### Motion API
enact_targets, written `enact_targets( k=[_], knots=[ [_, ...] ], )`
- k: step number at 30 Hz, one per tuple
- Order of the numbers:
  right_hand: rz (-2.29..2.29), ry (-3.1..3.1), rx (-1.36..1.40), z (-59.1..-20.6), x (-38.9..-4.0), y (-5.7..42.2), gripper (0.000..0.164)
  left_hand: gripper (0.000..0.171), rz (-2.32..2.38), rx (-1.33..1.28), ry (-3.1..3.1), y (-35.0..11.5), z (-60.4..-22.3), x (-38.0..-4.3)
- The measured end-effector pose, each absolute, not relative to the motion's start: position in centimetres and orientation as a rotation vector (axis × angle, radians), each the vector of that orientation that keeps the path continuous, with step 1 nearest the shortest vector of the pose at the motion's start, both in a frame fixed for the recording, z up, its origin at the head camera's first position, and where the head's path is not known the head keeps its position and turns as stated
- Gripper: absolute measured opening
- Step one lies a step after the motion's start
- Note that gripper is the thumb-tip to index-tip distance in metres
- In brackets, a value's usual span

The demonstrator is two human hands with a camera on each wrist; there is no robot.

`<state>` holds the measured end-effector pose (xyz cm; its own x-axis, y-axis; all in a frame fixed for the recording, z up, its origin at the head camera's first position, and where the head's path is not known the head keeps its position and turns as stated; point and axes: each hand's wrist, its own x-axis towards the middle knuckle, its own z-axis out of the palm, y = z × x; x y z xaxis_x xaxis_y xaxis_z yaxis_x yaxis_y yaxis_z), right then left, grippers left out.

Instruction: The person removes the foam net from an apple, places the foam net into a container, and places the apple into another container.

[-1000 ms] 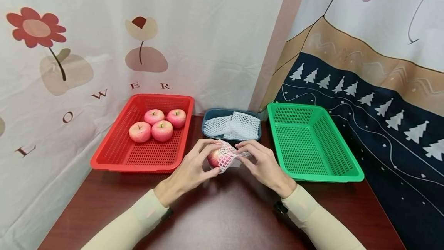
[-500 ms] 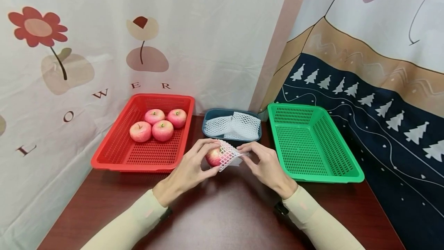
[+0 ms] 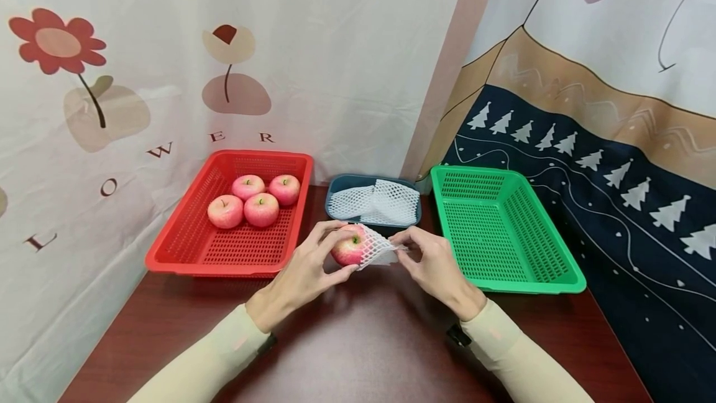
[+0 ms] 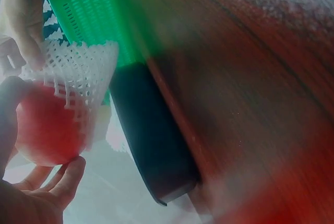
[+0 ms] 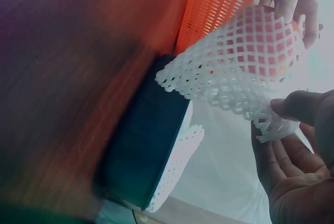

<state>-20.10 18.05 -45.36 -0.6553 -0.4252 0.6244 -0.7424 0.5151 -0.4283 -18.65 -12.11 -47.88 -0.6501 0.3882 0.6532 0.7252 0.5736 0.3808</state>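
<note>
My left hand point(image 3: 304, 272) grips a red-pink apple point(image 3: 345, 250) between thumb and fingers over the middle of the table. A white foam net sleeve point(image 3: 375, 247) covers the apple's right side, and its stem end shows bare toward the left. With thumb and fingertips, my right hand point(image 3: 433, 266) pinches the gathered far end of the net. In the right wrist view the net point(image 5: 235, 62) spreads over the apple and one corner hangs loose. From the left wrist, the apple point(image 4: 47, 127) shows partly inside the mesh.
Several apples point(image 3: 261, 209) sit in a red basket point(image 3: 224, 266) at left. Behind the hands, a dark blue tray point(image 3: 335, 182) holds more white nets point(image 3: 391, 201). A green basket point(image 3: 506, 285) stands at right. Printed curtains point(image 3: 347, 79) hang behind the brown table point(image 3: 358, 341).
The right hand has moved slightly right, drawing out the net's gathered end. The apple has turned, so its stem now faces up in the head view.
</note>
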Motion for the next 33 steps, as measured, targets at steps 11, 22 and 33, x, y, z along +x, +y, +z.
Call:
enact_targets(
  k=[11, 22, 33],
  knots=[
    [0.869, -2.42, 0.879, -43.8, -19.9, 18.9, 0.028, 0.069, -0.849, -0.877, -2.27, -12.2, -47.8, -18.7],
    [0.783, -2.513, 0.815, -41.9, -20.2, 19.8, 0.025, 0.068, -0.835, -0.868, -2.288, -12.3, -47.9, -18.4],
    [0.734, -2.522, 0.776, -40.0, -21.4, 20.7, 0.017, 0.064, -0.851, -0.885, -2.307, -12.2, -47.9, -18.2]
  ],
)
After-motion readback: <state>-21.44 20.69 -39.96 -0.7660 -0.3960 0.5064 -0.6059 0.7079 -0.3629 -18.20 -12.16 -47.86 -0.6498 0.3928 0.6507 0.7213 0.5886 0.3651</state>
